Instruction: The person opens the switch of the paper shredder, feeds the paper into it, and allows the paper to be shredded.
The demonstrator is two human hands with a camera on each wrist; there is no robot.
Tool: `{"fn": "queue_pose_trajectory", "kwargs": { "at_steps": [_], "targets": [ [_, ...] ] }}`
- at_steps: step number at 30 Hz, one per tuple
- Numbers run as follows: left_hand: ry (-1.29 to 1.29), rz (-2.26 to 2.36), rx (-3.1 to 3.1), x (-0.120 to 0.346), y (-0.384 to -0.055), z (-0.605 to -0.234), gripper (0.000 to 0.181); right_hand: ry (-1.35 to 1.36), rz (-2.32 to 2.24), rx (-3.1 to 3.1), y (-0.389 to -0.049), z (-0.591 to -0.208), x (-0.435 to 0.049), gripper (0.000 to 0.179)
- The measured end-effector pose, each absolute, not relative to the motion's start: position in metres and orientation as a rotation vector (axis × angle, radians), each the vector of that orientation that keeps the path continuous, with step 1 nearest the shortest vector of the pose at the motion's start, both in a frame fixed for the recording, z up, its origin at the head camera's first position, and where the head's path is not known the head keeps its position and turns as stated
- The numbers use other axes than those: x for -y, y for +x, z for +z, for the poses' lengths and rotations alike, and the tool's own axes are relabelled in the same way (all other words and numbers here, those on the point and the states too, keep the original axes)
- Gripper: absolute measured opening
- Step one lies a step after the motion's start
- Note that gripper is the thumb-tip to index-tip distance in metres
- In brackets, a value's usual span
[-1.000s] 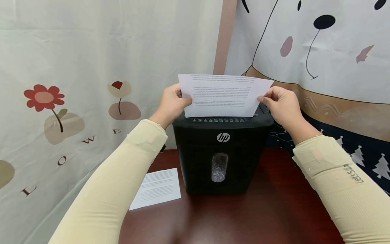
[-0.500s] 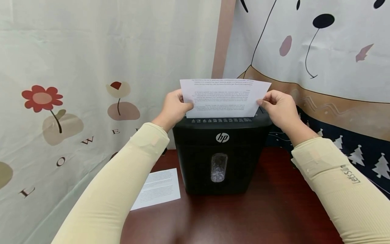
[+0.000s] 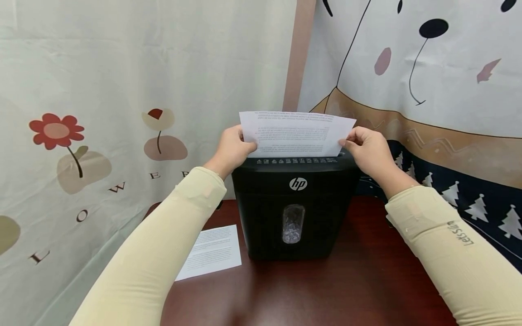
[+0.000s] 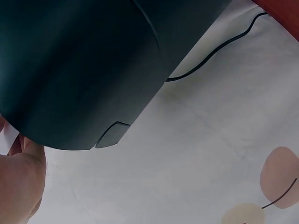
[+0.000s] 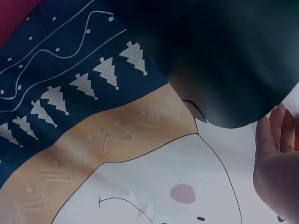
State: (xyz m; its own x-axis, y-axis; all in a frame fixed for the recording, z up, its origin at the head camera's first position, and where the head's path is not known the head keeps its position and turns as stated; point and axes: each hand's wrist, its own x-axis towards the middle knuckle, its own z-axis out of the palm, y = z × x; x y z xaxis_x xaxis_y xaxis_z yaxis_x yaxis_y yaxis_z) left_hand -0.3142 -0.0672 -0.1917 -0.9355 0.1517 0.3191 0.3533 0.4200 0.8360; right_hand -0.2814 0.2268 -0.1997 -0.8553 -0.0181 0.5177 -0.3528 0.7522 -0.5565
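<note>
A printed sheet of paper [image 3: 297,133] stands upright in the top slot of a black HP paper shredder [image 3: 297,217], its lower part hidden inside. My left hand [image 3: 232,148] pinches the sheet's left edge between thumb and fingers. On the opposite edge my right hand [image 3: 369,149] pinches it low, with the thumb in front. Both hands are just above the shredder's top. In the left wrist view the left hand [image 4: 21,179] shows beside the shredder's dark side [image 4: 84,70]; the right wrist view has the right hand [image 5: 278,158] at the machine's rounded edge.
Another printed sheet [image 3: 214,251] lies on the dark red table [image 3: 310,294], left of the shredder. Paper shreds show through the bin window [image 3: 293,224]. A black cord [image 4: 219,46] runs behind the machine. Patterned curtains [image 3: 102,81] hang close behind.
The held sheet has sunk lower into the slot, less of it showing above. Both hands have come down with it, and the right hand has shifted a little left.
</note>
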Motion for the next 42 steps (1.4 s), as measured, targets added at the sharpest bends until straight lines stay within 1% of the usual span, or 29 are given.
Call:
{"fn": "queue_pose_trajectory", "kwargs": {
  "at_steps": [10, 19, 26, 30, 33, 37, 42],
  "targets": [
    [-0.423, -1.465, 2.511, 0.0672, -0.3161, -0.1938, 0.040, 0.273, 0.893, 2.481, -0.2833, -0.2036, -0.2244, 0.017],
    [-0.392, -1.435, 2.496, 0.0673, -0.3163, -0.1941, 0.036, 0.280, 0.856, 2.490, -0.2852, -0.2051, -0.2226, 0.014],
    [-0.340, -1.380, 2.477, 0.0694, -0.3145, -0.1919, 0.022, 0.281, 0.878, 2.499, -0.2860, -0.2062, -0.2212, 0.013],
    [-0.338, -1.337, 2.500, 0.0713, -0.3150, -0.1937, 0.005, 0.281, 0.879, 2.501, -0.2859, -0.2064, -0.2212, 0.013],
    [-0.345, -1.304, 2.505, 0.0723, -0.3157, -0.1958, 0.011, 0.276, 0.878, 2.509, -0.2858, -0.2067, -0.2210, 0.013],
    [-0.344, -1.269, 2.499, 0.0725, -0.3162, -0.1968, 0.007, 0.266, 0.888, 2.523, -0.2855, -0.2070, -0.2208, 0.013],
    [-0.338, -1.266, 2.511, 0.0723, -0.3156, -0.1967, 0.011, 0.256, 0.891, 2.537, -0.2850, -0.2084, -0.2213, 0.014]
  ]
}}
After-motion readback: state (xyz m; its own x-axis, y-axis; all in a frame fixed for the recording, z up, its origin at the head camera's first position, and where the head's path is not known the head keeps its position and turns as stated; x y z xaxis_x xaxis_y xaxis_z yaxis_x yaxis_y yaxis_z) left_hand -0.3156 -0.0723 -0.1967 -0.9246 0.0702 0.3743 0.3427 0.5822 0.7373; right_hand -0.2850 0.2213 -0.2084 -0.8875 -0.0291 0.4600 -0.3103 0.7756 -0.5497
